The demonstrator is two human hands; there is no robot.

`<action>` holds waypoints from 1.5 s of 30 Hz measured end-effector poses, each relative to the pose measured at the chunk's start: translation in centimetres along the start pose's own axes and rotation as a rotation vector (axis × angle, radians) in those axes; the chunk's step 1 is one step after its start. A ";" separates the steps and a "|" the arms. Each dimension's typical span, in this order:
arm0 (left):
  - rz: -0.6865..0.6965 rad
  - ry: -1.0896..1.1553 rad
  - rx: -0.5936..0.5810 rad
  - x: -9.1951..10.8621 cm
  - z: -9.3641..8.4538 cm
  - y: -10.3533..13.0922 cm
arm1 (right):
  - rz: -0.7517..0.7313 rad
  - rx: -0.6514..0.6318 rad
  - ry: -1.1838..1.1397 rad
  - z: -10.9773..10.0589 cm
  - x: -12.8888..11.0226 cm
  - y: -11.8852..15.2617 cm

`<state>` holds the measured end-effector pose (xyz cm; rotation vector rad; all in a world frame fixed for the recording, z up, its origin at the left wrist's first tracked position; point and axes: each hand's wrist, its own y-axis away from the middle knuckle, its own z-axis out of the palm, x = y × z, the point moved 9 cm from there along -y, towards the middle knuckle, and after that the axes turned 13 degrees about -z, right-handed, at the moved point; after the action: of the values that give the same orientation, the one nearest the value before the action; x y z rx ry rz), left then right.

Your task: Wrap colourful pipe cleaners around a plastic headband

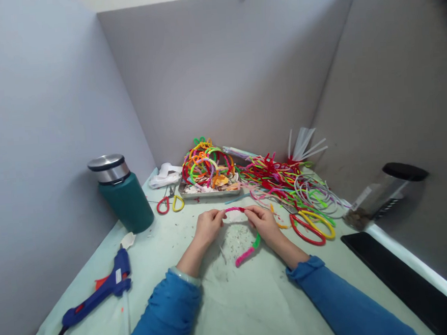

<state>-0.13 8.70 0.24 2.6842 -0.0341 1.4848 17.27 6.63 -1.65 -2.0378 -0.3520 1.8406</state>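
Observation:
My left hand and my right hand are raised above the middle of the table, a short gap between them. Both pinch a fuzzy pipe cleaner, whose pink and red stretch bows slightly upward across the gap. Below my right hand hangs a green and pink fuzzy end; whether it belongs to the same piece is hidden by the fingers. Just beyond the hands lies a metal tray piled with bent, colourful pipe cleaner rings.
A blue glue gun and green flask stand left. Red-and-yellow scissors lie right, near a heap of pipe cleaners. A smaller pair of scissors rests by the tray. A clear jar stands far right.

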 end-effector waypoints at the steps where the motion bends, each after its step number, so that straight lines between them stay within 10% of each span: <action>1: -0.009 0.006 -0.015 -0.1 0.2 -0.1 | -0.002 0.004 0.005 -0.1 0.0 0.0; 16: 0.236 -0.346 0.112 2.5 0.0 1.5 | -0.049 0.091 0.161 -1.2 0.1 -0.2; 45: 0.154 -0.624 0.191 2.6 -0.4 2.0 | -0.084 0.099 0.308 -1.3 -1.5 0.1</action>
<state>0.80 6.74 2.82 3.2502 -0.1423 0.6417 18.37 5.78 -0.26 -2.1586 -0.2511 1.4364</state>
